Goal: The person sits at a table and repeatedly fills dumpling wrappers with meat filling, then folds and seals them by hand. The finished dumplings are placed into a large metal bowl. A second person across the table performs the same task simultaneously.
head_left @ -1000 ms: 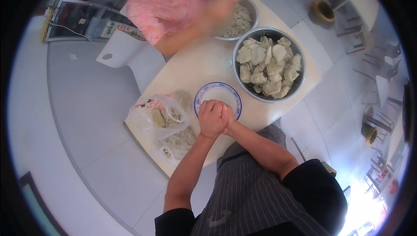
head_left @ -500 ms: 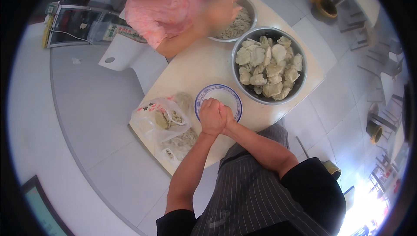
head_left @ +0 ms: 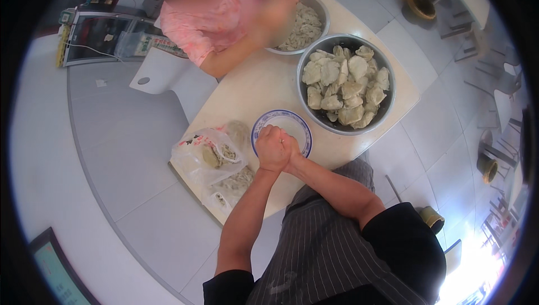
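- My left hand [head_left: 273,151] and right hand [head_left: 292,152] clasp, fingers pressed together; I cannot tell what's inside
- Beneath them: a round white plate with blue-patterned rim [head_left: 296,127]

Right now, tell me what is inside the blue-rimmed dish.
The blue-rimmed dish shows a whitish interior on the far side; whether liquid, I can't tell. The left hand and right hand cover its near part, hiding anything there.
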Demonstrator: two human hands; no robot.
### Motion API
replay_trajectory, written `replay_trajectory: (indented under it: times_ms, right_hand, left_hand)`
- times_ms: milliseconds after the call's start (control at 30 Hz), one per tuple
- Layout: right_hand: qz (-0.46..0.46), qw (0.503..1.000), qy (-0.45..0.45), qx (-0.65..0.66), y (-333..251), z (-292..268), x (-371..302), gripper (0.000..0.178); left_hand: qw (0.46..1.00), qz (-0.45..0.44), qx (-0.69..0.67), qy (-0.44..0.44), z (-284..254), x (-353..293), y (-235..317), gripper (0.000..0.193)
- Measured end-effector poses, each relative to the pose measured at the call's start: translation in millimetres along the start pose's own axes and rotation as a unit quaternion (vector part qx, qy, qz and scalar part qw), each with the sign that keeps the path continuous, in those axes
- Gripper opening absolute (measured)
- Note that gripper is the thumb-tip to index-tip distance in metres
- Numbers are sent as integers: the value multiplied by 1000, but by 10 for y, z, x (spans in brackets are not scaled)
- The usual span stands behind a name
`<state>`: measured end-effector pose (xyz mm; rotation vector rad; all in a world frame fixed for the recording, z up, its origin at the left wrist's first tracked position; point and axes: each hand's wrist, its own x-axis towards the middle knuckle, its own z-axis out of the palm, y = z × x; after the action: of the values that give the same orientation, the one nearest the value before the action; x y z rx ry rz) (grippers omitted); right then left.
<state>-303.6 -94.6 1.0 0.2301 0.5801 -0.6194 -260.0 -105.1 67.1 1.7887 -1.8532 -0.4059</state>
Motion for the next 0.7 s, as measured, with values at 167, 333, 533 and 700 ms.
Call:
replay_trajectory:
  times_ms: [167, 333, 533, 700]
  right_hand:
    - [-2, 1000, -4, -3, -5, 1, -10, 40]
    - [2, 1000, -14, -10, -50, 13, -6, 40]
    - [-4, 999, -36, -13, -211, -58, 32, 40]
    - [22, 995, -94, 13, -217, -335, 63, 40]
  left_hand:
    - [1000, 8, 2, 11, 7, 14, 27, 20]
    - [998, -14, 53, 28, 37, 4, 72, 16]
    - [994, 48, 39, 92, -80, 133, 210, 17]
    - [986, 66, 56, 144, -112, 92, 273, 11]
